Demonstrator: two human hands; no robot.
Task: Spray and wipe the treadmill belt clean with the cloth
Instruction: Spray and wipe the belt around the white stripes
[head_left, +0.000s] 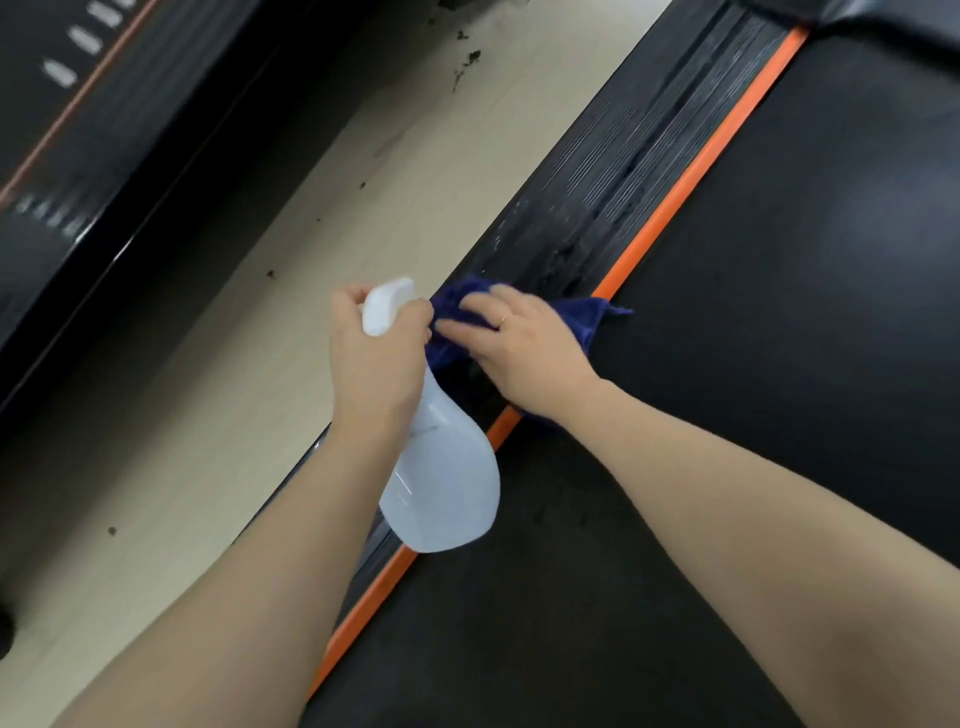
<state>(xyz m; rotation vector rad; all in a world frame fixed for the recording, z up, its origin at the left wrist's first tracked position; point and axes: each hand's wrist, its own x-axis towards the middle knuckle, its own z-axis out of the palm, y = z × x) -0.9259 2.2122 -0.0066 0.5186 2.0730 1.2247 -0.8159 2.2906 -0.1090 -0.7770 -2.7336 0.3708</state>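
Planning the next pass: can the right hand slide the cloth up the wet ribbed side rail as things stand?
Probably yes. The right hand already presses the blue cloth on the ribbed side rail, and nothing lies on it ahead.

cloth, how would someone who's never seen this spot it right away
Start at the treadmill belt, the wide black surface on the right, and follow its orange strip down to the ribbed side rail. The cloth lies across rail and strip, pressed flat under the right hand. It is the only dark blue thing there.
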